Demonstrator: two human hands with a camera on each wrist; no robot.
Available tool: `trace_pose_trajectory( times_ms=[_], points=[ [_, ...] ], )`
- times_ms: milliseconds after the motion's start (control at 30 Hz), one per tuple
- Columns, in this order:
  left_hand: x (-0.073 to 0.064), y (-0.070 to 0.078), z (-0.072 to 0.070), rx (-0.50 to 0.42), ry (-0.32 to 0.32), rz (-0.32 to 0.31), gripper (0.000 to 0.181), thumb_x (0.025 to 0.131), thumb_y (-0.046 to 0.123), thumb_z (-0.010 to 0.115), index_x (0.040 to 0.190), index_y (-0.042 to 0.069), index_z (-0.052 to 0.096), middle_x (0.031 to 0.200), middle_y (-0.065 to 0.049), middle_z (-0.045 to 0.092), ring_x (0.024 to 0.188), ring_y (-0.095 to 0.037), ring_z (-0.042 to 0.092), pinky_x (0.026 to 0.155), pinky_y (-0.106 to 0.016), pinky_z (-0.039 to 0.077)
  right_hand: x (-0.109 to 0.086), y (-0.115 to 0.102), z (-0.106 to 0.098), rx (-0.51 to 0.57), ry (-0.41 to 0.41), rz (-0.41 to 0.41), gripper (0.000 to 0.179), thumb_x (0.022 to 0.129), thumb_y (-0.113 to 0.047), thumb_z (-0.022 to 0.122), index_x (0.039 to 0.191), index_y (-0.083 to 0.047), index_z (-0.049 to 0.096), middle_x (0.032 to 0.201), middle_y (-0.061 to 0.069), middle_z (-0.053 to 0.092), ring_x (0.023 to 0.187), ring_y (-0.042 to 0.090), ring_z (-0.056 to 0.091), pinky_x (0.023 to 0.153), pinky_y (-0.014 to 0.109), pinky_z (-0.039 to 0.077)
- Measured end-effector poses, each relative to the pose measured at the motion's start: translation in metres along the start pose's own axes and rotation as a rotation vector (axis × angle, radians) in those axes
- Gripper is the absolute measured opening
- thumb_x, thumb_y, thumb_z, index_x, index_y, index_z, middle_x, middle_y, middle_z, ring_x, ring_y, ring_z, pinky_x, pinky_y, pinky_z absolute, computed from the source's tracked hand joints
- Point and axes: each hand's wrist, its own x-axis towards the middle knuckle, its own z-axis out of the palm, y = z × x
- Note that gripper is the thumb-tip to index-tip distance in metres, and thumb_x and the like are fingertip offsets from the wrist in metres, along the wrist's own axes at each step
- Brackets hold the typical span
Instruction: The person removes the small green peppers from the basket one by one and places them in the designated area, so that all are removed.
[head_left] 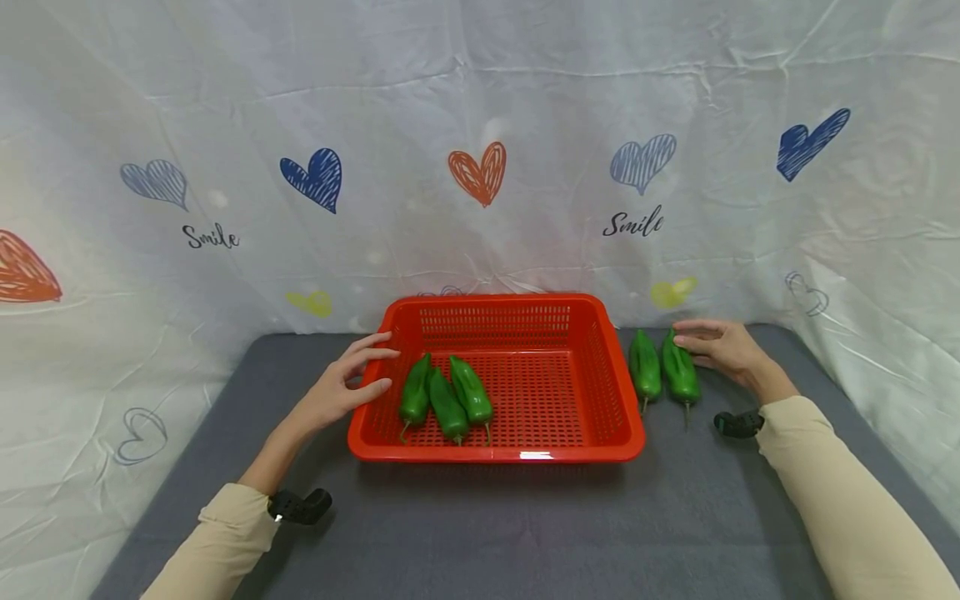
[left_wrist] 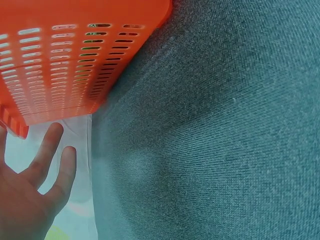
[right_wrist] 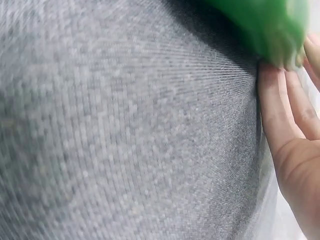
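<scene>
A red plastic basket stands on the grey cloth, with three green peppers inside at its left: one on the left, one in the middle, one on the right. At the basket's left rim is my left hand, its fingers spread and holding nothing; whether they touch the rim I cannot tell. Two more green peppers lie right of the basket, stems toward me. With thumb and fingers, my right hand pinches the far end of the outer pepper. The inner pepper lies beside it, close to the basket's wall.
Dark grey cloth covers the table. Behind it hangs a white sheet printed with hearts and the word Smile. Black wrist devices sit at both cuffs. The basket's raised, slotted wall stands close beside the left hand.
</scene>
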Motion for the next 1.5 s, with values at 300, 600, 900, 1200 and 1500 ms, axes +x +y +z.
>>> trace_pose_trajectory(
  times_ms=[300, 600, 900, 1200, 1500],
  points=[
    [0.0, 0.0, 0.0, 0.003, 0.0, 0.004, 0.043, 0.096, 0.004, 0.067, 0.138, 0.001, 0.059, 0.159, -0.011, 0.033, 0.139, -0.034, 0.033, 0.095, -0.067, 0.039, -0.006, -0.002, -0.004, 0.122, 0.031, -0.03, 0.063, 0.097, -0.01, 0.071, 0.146, 0.016, 0.038, 0.116, -0.001, 0.067, 0.101, 0.01, 0.067, 0.088, 0.034, 0.054],
    [0.001, 0.001, -0.001, 0.012, 0.004, 0.019, 0.043, 0.096, 0.002, 0.067, 0.138, 0.0, 0.059, 0.159, -0.013, 0.033, 0.14, -0.036, 0.032, 0.095, -0.067, 0.039, -0.014, -0.008, -0.007, 0.287, 0.092, -0.124, 0.031, 0.096, -0.003, 0.07, 0.127, 0.002, 0.065, 0.112, -0.001, 0.07, 0.104, 0.012, 0.067, 0.087, 0.031, 0.054],
    [0.0, -0.001, -0.002, 0.014, 0.011, 0.019, 0.043, 0.096, 0.002, 0.067, 0.138, 0.001, 0.059, 0.159, -0.012, 0.033, 0.139, -0.034, 0.033, 0.096, -0.066, 0.039, -0.022, -0.031, 0.004, 0.219, 0.156, -0.182, 0.043, 0.097, -0.012, 0.072, 0.132, 0.007, 0.058, 0.113, 0.0, 0.069, 0.103, 0.011, 0.066, 0.088, 0.03, 0.054],
    [0.0, -0.001, -0.001, 0.014, 0.014, 0.016, 0.043, 0.096, 0.002, 0.067, 0.138, 0.0, 0.059, 0.159, -0.013, 0.033, 0.14, -0.034, 0.032, 0.095, -0.066, 0.039, -0.023, -0.063, 0.022, 0.262, 0.132, -0.257, 0.032, 0.098, -0.009, 0.069, 0.124, 0.008, 0.065, 0.113, 0.004, 0.07, 0.103, 0.016, 0.068, 0.085, 0.03, 0.055],
    [0.0, -0.001, 0.002, 0.007, 0.01, 0.012, 0.043, 0.097, 0.001, 0.066, 0.138, -0.001, 0.058, 0.16, -0.013, 0.032, 0.14, -0.035, 0.032, 0.094, -0.065, 0.04, -0.023, -0.079, 0.037, 0.256, 0.12, -0.254, 0.031, 0.096, -0.012, 0.072, 0.121, 0.006, 0.066, 0.113, 0.005, 0.069, 0.104, 0.019, 0.068, 0.084, 0.03, 0.055]
  ],
)
